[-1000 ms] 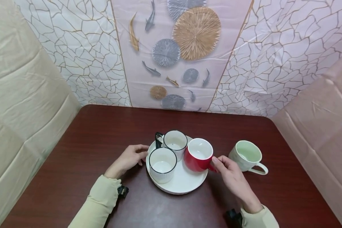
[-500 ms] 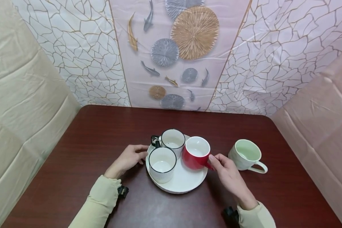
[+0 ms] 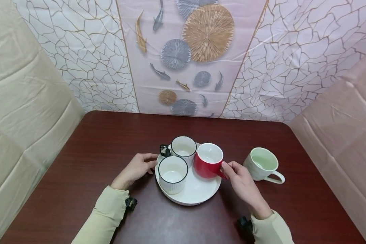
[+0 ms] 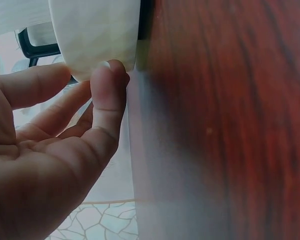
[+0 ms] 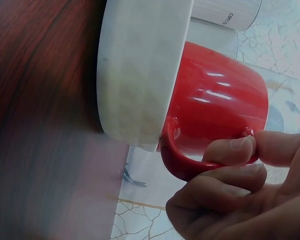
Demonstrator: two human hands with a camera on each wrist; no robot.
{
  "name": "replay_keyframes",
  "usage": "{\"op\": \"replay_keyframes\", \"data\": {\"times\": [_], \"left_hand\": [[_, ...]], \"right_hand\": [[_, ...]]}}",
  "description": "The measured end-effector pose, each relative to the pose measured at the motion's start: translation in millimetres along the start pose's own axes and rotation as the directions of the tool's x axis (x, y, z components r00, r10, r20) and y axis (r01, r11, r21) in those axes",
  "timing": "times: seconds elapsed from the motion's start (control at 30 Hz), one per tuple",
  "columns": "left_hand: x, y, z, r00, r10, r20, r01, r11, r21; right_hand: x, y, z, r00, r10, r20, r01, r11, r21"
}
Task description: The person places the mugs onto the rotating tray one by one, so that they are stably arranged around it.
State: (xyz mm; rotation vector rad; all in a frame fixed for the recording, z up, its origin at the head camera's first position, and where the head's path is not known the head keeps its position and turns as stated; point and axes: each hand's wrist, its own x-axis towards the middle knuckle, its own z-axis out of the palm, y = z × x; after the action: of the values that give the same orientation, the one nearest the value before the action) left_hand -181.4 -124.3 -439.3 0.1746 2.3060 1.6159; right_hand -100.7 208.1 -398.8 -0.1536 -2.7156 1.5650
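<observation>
A round white tray [image 3: 198, 193] holds three mugs. My left hand [image 3: 138, 170] holds the tray's left edge, thumb against its faceted outer wall [image 4: 97, 30] and index finger at the rim. My right hand [image 3: 244, 184] grips the handle of a red mug [image 3: 208, 168] with a white inside; in the right wrist view the fingers [image 5: 230, 151] curl through that handle. The red mug stands upright at the tray's right side, close to a white mug with black rim and handle [image 3: 186, 157] at the back. A matching black-rimmed white mug [image 3: 172, 186] stands at the front left.
A pale green mug [image 3: 259, 169] stands on the table right of the tray, just beyond my right hand, its handle toward the lower right. The dark red-brown wooden table [image 3: 109, 135] ends at a patterned cloth backdrop [image 3: 183, 67], with beige padded panels at both sides.
My right hand has moved the red mug back and to the left on the tray. The rear black-rimmed mug has shifted slightly left. My left hand keeps its place on the tray.
</observation>
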Motion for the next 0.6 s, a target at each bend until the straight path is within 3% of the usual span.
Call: {"op": "replay_keyframes", "data": {"times": [0.27,0.6], "left_hand": [[0.2,-2.1,0.4,1.0,0.01,-0.003,-0.01,1.0,-0.009],[-0.1,-1.0,-1.5,1.0,0.023,0.006,-0.023,1.0,-0.013]], "right_hand": [[-0.9,-7,12,0.999,0.042,-0.034,-0.042,0.999,-0.009],[-0.8,-9,26,0.995,0.018,-0.098,-0.027,0.995,-0.098]]}}
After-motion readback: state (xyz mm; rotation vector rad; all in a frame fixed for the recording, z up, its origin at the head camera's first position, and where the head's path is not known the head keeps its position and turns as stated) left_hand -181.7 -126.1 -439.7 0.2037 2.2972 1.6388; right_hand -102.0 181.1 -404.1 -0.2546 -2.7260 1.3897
